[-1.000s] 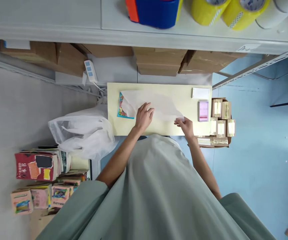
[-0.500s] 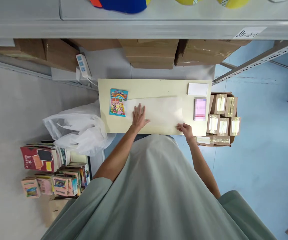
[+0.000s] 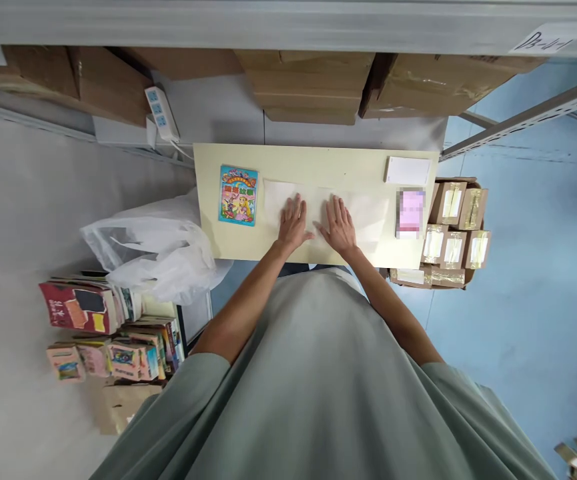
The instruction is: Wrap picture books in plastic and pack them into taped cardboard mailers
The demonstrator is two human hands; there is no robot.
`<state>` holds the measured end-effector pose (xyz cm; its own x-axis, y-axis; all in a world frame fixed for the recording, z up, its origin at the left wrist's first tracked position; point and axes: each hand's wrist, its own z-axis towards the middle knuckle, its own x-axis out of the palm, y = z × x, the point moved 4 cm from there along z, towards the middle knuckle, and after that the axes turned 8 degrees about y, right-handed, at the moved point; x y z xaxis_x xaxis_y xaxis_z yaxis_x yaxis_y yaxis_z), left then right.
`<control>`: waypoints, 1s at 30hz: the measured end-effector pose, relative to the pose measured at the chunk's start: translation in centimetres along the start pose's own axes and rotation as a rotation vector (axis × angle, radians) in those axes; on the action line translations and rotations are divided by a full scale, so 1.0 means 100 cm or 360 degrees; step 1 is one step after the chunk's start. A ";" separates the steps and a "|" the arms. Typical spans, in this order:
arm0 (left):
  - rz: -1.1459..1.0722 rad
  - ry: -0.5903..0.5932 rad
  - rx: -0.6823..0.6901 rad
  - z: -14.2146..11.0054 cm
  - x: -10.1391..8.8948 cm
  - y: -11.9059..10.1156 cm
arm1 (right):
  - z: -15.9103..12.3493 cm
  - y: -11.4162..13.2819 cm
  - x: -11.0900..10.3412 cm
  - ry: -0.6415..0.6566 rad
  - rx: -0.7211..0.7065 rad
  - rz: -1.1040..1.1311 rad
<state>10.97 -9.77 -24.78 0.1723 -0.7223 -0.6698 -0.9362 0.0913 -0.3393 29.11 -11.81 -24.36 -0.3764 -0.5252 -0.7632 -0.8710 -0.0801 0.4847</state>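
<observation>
Left hand (image 3: 293, 225), right hand (image 3: 339, 227) on sheet (image 3: 369, 212)

The tabletop (image 3: 278, 160) looks smooth and pale, with a satin surface, and the picture book (image 3: 238, 195) on it has a glossy paper cover. Brown cardboard boxes (image 3: 313, 87) look matt, crossed by shiny tape, beneath a smooth grey metal shelf edge (image 3: 268, 27); the bag (image 3: 158, 247) is thin, crinkled, translucent plastic.

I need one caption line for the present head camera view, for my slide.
Both hands press a thin translucent sheet against the tabletop, beside a colourful book.
</observation>
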 end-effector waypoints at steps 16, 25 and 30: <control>-0.0018 -0.0058 0.0058 -0.055 0.002 0.094 | -0.008 -0.027 0.012 -0.0002 0.0043 0.0017; -0.0052 -0.0121 0.0444 -0.008 -0.021 0.035 | 0.013 -0.011 0.007 0.0090 -0.0072 -0.0008; -0.0109 -0.0239 0.0263 0.021 -0.029 0.048 | 0.039 0.008 0.000 0.0095 -0.0097 -0.0070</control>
<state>6.61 -5.81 -25.86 0.2889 -0.6215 -0.7282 -0.8600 0.1658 -0.4826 27.17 -8.56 -25.68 -0.3169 -0.5695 -0.7584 -0.8647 -0.1550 0.4777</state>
